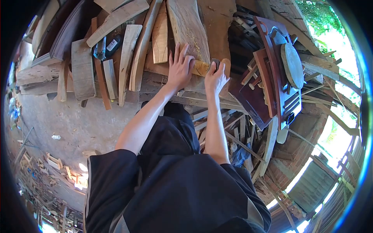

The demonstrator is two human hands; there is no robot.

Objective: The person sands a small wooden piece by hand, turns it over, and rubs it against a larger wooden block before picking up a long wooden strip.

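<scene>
The left hand (180,70) lies palm down over the near end of a wide pale board (190,29), its fingers spread with clear gaps and pointing to the far side; the thumb angles right, toward a narrow yellowish wood piece (200,68). That piece lies on the counter (156,68) between the 2 hands. The right hand (216,79) has its fingers curled around a small dark block (215,62), the thumb on the block's left side, at the right end of the yellowish piece. How far the right hand's hidden fingertips wrap under is impossible to tell. Wood shavings (197,44) are scattered on the wide board, just beyond the hands. To the left, near the left hand, stands off a short pale plank (160,40), with 2 long curved pieces (145,42) farther left, their near ends reaching the counter's edge.
</scene>
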